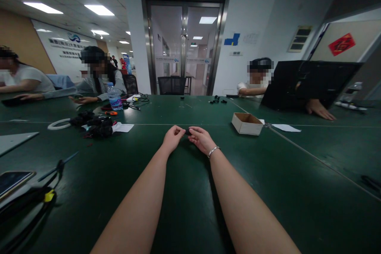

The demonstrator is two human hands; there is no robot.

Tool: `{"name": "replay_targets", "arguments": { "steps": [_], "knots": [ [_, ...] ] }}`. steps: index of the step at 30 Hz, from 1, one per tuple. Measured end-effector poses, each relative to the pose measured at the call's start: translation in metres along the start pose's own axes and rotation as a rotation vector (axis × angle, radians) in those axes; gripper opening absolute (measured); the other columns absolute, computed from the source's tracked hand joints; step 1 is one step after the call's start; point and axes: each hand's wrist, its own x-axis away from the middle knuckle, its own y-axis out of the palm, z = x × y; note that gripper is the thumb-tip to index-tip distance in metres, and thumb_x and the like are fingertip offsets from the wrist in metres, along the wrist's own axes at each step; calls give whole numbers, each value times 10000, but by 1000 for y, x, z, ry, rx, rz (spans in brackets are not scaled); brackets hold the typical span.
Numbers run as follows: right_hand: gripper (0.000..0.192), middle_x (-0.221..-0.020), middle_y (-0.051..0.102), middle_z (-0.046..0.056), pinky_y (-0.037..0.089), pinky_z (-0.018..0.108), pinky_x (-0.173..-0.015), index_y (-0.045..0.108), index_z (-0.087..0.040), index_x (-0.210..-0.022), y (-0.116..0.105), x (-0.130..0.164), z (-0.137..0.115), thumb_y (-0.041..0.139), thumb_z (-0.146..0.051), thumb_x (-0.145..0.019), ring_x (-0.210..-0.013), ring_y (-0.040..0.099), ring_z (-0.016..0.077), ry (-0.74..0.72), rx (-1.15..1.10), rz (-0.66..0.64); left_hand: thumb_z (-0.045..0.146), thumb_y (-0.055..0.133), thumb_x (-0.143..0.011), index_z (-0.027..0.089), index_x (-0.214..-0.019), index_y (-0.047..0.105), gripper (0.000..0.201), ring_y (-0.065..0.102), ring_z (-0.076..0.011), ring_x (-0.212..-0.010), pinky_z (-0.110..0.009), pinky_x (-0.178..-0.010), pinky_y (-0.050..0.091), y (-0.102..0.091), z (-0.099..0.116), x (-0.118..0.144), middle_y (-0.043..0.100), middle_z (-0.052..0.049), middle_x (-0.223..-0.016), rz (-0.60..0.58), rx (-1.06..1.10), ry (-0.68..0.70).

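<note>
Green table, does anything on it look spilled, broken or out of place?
Nothing stands out. Both hands, left and right, pinch a small black part over the table. The cardboard box sits upright and open; the black pile is untidy, not spilled.

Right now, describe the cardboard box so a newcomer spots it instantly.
Start from the green table. Just right of the person's right hand sits a small open cardboard box. It is the only brown, square-sided thing there; its neighbours are flat white paper sheets.

Ceiling panels (99,9) light the room evenly; edges bow outward, corners slightly soft.
</note>
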Motion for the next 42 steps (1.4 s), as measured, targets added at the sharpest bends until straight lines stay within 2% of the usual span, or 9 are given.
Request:
{"name": "replay_targets", "arguments": {
  "steps": [7, 15, 22, 31, 35, 39, 42],
  "knots": [
    [78, -656, 619, 34, 514, 171, -501, 623, -113, -806, -1, 0, 1, 686, -74, -782, -545, 617, 109, -1, -5, 5, 419, 665, -691, 151, -807, 614, 296, 541, -139, -659, -233, -586, 424, 0, 7, 4, 599, -36, -729, 4, 2, 27],
    [86, -654, 625, 48, 512, 173, -490, 619, -110, -755, -3, -3, 5, 698, -78, -769, -565, 624, 122, -10, 29, -11, 486, 617, -700, 157, -699, 569, 333, 512, -125, -555, -228, -527, 381, 0, 0, 0, 563, -8, -594, 10, -29, -61],
    [133, -712, 635, 43, 522, 177, -512, 629, -110, -810, -4, -1, 6, 725, -60, -732, -560, 618, 107, -36, 40, -48, 561, 527, -747, 172, -640, 584, 407, 499, -133, -516, -235, -522, 358, -2, -6, -2, 569, -17, -561, 10, -166, -112],
    [136, -710, 634, 39, 533, 188, -577, 642, -115, -883, -2, 2, 2, 638, -22, -783, -597, 622, 105, -5, 27, -97, 567, 369, -837, 184, -549, 546, 511, 480, -155, -503, -262, -521, 287, -3, 8, 2, 543, -17, -517, 2, -390, -93],
    [182, -759, 642, 41, 538, 202, -603, 636, -129, -932, -4, 2, 1, 600, -13, -797, -633, 636, 114, 8, 20, -129, 562, 351, -846, 183, -545, 564, 528, 491, -169, -535, -272, -521, 266, -2, 8, 0, 577, -35, -567, 12, -404, -99],
    [226, -874, 653, 41, 548, 230, -640, 629, -159, -956, -6, 2, 1, 628, -24, -775, -688, 648, 124, -5, 9, -190, 548, 336, -854, 179, -595, 607, 526, 507, -182, -566, -273, -534, 271, -2, 7, -2, 605, -47, -616, 31, -393, -143],
    [221, -879, 658, 39, 553, 242, -661, 630, -161, -950, -7, 2, 0, 645, -35, -769, -694, 651, 127, -13, 2, -188, 536, 319, -865, 175, -615, 610, 527, 513, -183, -587, -268, -549, 279, 0, 8, -2, 608, -50, -632, 31, -411, -132]
  ]
}}
